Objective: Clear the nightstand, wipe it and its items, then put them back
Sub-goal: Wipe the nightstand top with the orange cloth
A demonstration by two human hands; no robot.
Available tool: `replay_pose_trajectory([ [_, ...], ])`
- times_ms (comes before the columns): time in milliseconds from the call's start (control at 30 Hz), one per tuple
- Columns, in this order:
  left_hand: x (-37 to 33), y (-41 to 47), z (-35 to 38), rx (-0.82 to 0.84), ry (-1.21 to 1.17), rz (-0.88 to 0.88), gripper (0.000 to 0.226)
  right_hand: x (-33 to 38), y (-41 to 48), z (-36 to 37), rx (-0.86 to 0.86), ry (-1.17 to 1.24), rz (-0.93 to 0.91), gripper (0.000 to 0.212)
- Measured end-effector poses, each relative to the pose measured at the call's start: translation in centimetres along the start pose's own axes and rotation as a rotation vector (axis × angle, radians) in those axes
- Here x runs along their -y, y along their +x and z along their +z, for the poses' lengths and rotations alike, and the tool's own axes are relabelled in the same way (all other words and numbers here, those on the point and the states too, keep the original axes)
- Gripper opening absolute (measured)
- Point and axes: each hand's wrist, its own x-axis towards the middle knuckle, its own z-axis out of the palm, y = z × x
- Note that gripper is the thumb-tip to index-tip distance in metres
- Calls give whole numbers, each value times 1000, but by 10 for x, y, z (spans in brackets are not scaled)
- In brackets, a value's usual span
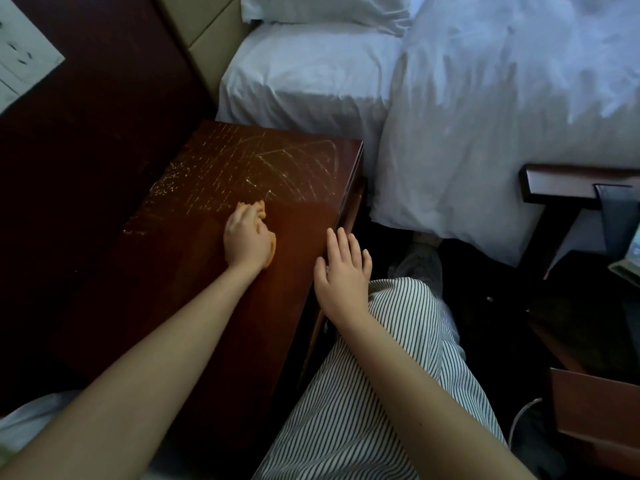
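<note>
The dark red-brown wooden nightstand (214, 306) stands left of the bed (304, 74), its top's far half streaked with pale smears, an orange cloth (272, 249) bunched mid-top.

The desk (294, 188) top is open across its far half. The left hand (246, 239), on a cloth (273, 249), takes the middle, and the right hand (343, 271) lies flat on the right edge. A dark wall panel (86, 150) closes the left side. The bed (450, 133) blocks the far right corner and a striped knee (398, 323) the right side.
</note>
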Motion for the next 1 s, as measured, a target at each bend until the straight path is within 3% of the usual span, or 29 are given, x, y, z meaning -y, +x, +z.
replay_pose_trajectory([
  [167,-36,-13,15,69,-39,159,35,-1,0,-1,-11,-24,-2,53],
  [367,-2,-57,-11,220,-76,416,32,-2,-2,-4,-22,31,53,55],
  [533,10,-46,-11,118,-56,237,33,-5,-3,-2,15,-11,59,53],
  [733,-39,-8,16,48,-66,108,35,-9,-4,-6,54,-31,99,56],
  [1000,-42,-45,12,252,-81,426,34,-13,-8,-10,111,-78,95,56],
])
